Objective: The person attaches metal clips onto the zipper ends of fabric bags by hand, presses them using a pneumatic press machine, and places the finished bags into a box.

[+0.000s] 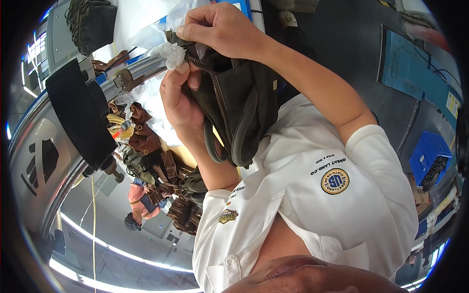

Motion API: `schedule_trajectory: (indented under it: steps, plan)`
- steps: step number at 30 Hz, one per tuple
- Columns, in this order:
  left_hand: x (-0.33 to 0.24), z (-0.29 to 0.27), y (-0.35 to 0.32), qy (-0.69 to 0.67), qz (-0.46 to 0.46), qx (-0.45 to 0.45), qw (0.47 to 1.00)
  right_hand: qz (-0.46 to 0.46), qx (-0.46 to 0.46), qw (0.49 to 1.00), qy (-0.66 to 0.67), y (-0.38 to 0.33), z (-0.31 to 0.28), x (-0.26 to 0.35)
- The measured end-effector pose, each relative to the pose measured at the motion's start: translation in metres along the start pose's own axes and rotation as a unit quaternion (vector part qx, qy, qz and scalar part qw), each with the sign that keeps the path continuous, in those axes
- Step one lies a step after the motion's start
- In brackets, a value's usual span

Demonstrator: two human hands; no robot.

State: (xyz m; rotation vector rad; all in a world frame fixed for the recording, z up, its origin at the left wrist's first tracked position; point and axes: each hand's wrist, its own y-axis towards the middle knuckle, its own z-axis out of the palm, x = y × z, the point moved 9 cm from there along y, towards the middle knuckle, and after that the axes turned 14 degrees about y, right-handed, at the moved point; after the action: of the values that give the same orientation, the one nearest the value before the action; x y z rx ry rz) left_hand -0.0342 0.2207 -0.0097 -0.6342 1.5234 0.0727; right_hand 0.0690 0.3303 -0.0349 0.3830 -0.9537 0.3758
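Note:
A dark olive fabric bag (244,93) with a long metal zipper and looped handles lies against my front, its top end up by a metal machine arm. My right hand (222,31) is closed, thumb and fingers pinching the bag's edge near the zipper's end. Just below it, my left hand (181,95) is closed too, its thumb and forefinger pinching the bag beside the zipper teeth. Crumpled clear plastic (172,54) wraps the tip of the machine arm (141,68), right next to both hands. Whatever lies between my fingertips is partly hidden.
At the left stands a machine with a black round housing (75,112). Brown and olive bags (146,132) are piled beyond my left forearm; more dark bags (93,24) sit at the far left. A co-worker (141,202) is in the background. A blue crate (430,156) stands right.

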Motion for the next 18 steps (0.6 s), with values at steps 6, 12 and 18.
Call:
schedule_trajectory:
  steps: [6,12,18]
  plan:
    - [0.003,-0.005,-0.001,0.019,-0.007,0.011,1.0,0.004,0.019,1.0,0.007,-0.004,0.004,0.002]
    - [-0.018,0.014,-0.039,0.26,0.033,-0.04,0.964,0.081,0.062,0.991,0.088,-0.039,-0.003,0.014]
    - [-0.05,0.055,-0.079,0.506,0.273,-0.078,0.815,0.183,0.093,0.959,0.194,-0.072,-0.015,0.019]
